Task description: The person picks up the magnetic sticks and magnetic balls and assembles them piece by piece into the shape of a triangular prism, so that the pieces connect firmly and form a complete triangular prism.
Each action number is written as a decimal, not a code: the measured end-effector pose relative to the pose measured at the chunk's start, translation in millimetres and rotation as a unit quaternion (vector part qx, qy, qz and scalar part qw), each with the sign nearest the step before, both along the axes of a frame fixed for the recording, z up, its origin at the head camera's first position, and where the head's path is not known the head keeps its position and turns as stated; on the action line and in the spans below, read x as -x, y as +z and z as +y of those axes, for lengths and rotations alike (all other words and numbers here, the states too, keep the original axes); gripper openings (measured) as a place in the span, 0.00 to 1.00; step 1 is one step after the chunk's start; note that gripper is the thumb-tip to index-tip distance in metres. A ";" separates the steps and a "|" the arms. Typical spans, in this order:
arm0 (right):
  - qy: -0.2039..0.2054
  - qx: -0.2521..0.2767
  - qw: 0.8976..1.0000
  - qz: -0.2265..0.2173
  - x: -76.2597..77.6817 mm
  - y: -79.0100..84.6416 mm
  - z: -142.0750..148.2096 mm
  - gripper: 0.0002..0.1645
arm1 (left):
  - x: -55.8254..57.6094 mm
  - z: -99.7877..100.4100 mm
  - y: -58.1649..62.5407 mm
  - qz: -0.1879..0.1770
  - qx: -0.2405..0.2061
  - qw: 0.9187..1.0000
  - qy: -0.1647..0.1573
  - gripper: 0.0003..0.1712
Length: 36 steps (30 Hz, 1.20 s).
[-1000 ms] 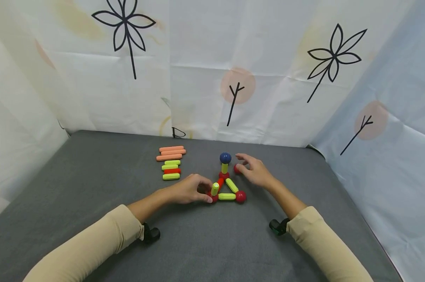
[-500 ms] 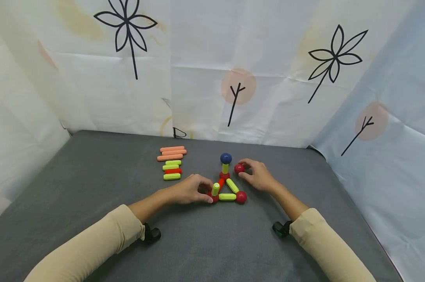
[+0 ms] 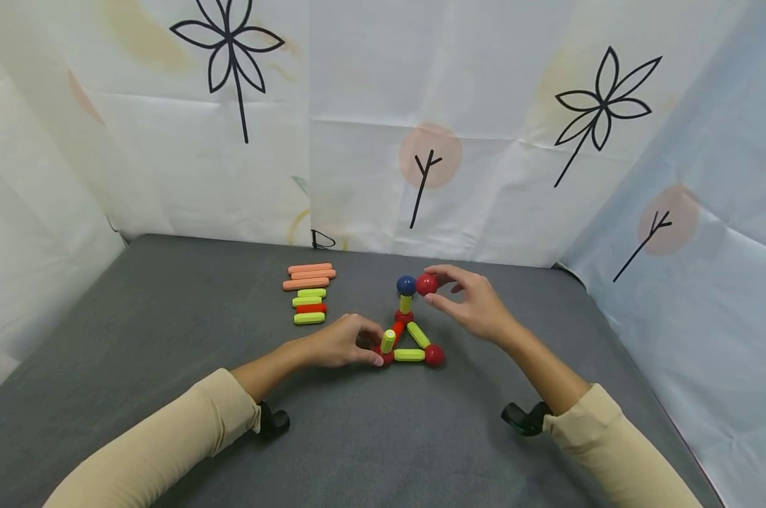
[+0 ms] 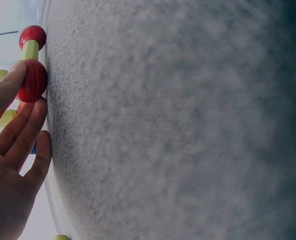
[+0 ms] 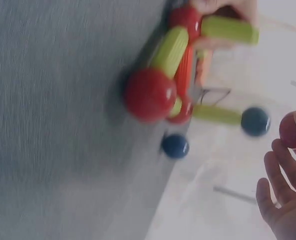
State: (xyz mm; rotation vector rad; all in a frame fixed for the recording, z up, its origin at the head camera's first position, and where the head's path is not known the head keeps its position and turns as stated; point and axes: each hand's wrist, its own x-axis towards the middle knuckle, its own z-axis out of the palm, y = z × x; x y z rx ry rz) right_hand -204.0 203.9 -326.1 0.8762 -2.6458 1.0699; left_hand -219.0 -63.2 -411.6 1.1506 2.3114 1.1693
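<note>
We see the right hand point(image 3: 472, 307) raised above the table point(image 3: 408, 437), its thumb and fingertips pinching a glossy red ball point(image 3: 427, 284); the gap between them is only as wide as the ball, and the other fingers are spread and loosely bent. This ball is held in the air just beside a glossy dark blue ball point(image 3: 406, 285), and from the right wrist view we make out a gap between the two. The blue ball tops an upright yellow-green rod point(image 3: 405, 304), which stands on the red back corner ball point(image 3: 404, 317) of a triangular frame.

Our left hand point(image 3: 338, 344) lies low at the frame's left, thumb and fingertip pinching the red left corner ball point(image 4: 34, 81), with the remaining fingers loosely extended. A second upright yellow-green rod point(image 3: 388, 341) rises from that ball. Along the frame's base, a yellow-green rod point(image 3: 410, 355) runs to the red right corner ball point(image 3: 434, 355); a slanting yellow-green rod point(image 3: 418, 334) and a red rod point(image 3: 398, 330) form the other two sides.

We also find a loose blue ball point(image 5: 175, 146) on the table in the right wrist view. Left of the frame lie three orange rods point(image 3: 305, 284) and, nearer us, a row of shorter yellow-green and red rods point(image 3: 309, 319).
</note>
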 end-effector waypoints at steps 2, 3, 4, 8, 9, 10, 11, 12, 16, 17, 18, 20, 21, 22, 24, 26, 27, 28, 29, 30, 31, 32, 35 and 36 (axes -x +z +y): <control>0.029 0.002 1.000 -0.005 -5.9 0.6 -6.5 0.25 | 0.0 -0.1 0.1 -0.001 0.000 1.000 -0.001 0.12; 0.046 0.000 0.999 -0.008 -8.8 -0.2 -10.0 0.25 | 0.1 -0.1 0.2 -0.001 0.000 1.000 -0.002 0.12; 0.064 -0.001 0.998 -0.012 -11.7 -1.5 -13.4 0.25 | 0.0 -0.1 0.5 0.000 0.000 1.000 -0.002 0.12; 0.120 -0.014 0.992 -0.020 -20.7 -9.7 -25.1 0.25 | 0.0 0.2 1.1 0.000 -0.005 1.000 -0.006 0.13; 0.130 -0.014 0.991 -0.023 -22.0 -11.8 -27.3 0.25 | -0.2 0.4 1.3 -0.002 -0.005 1.000 -0.005 0.13; 0.138 -0.014 0.990 -0.025 -22.9 -13.4 -29.2 0.25 | -0.2 0.4 1.5 -0.004 -0.006 1.000 -0.005 0.14; 0.144 -0.014 0.989 -0.026 -23.3 -14.8 -30.7 0.25 | -0.2 0.3 1.4 -0.006 -0.008 1.000 -0.005 0.15; 0.149 -0.013 0.988 -0.028 -23.2 -16.0 -31.8 0.25 | -0.3 0.2 1.2 -0.007 -0.010 1.000 -0.005 0.16; 0.156 -0.011 0.987 -0.033 -23.8 -16.4 -33.9 0.25 | 0.1 -0.4 0.8 -0.011 -0.013 1.000 -0.007 0.17; 0.156 -0.010 0.987 -0.033 -24.0 -16.3 -34.0 0.25 | 0.1 -0.5 0.7 -0.011 -0.014 1.000 -0.007 0.17; 0.157 -0.010 0.987 -0.032 -24.0 -16.5 -34.0 0.25 | 0.1 -0.4 0.7 -0.011 -0.014 1.000 -0.007 0.17; 0.157 -0.010 0.987 -0.031 -24.3 -16.7 -33.6 0.25 | 0.2 -0.4 0.5 -0.010 -0.014 1.000 -0.007 0.17; 0.154 -0.011 0.987 -0.031 -24.4 -17.0 -32.7 0.25 | -0.1 -0.1 0.8 -0.010 -0.013 1.000 -0.006 0.17; 0.150 -0.012 0.988 -0.031 -24.6 -17.6 -31.3 0.25 | -0.3 -0.1 0.9 -0.009 -0.012 1.000 -0.005 0.18; 0.137 -0.015 0.990 -0.038 -25.2 -19.2 -26.5 0.25 | -0.5 -0.2 0.9 -0.007 -0.011 1.000 -0.004 0.18; 0.120 -0.018 0.991 -0.050 -26.5 -21.5 -19.2 0.24 | -0.9 -0.3 1.2 -0.007 -0.009 1.000 -0.002 0.19; 0.111 -0.023 0.992 -0.056 -26.6 -24.0 -14.5 0.24 | -1.2 -0.5 1.5 -0.008 -0.007 1.000 -0.001 0.19; 0.104 -0.031 0.992 -0.062 -26.8 -26.8 -9.4 0.24 | -1.4 -0.6 1.8 -0.009 -0.006 1.000 0.000 0.19; 0.098 -0.042 0.992 -0.068 -26.8 -29.9 -4.3 0.24 | -1.4 -0.7 2.0 -0.010 -0.005 1.000 0.001 0.19; 0.091 -0.054 0.991 -0.076 -26.6 -33.6 1.0 0.24 | -1.6 -0.7 2.3 -0.011 -0.004 1.000 0.001 0.19; 0.086 -0.066 0.990 -0.085 -26.0 -37.5 6.2 0.25 | -1.7 -0.7 2.6 -0.012 -0.004 1.000 0.001 0.19; 0.083 -0.079 0.989 -0.095 -25.6 -41.1 11.0 0.25 | -1.9 -0.6 3.0 -0.013 -0.003 1.000 0.001 0.19; 0.084 -0.099 0.984 -0.125 -23.1 -51.2 22.5 0.25 | -1.6 -0.7 2.8 -0.015 0.000 1.000 0.001 0.19; 0.086 -0.099 0.982 -0.135 -22.2 -53.7 25.1 0.25 | -1.6 -0.9 2.6 -0.016 0.002 1.000 0.002 0.20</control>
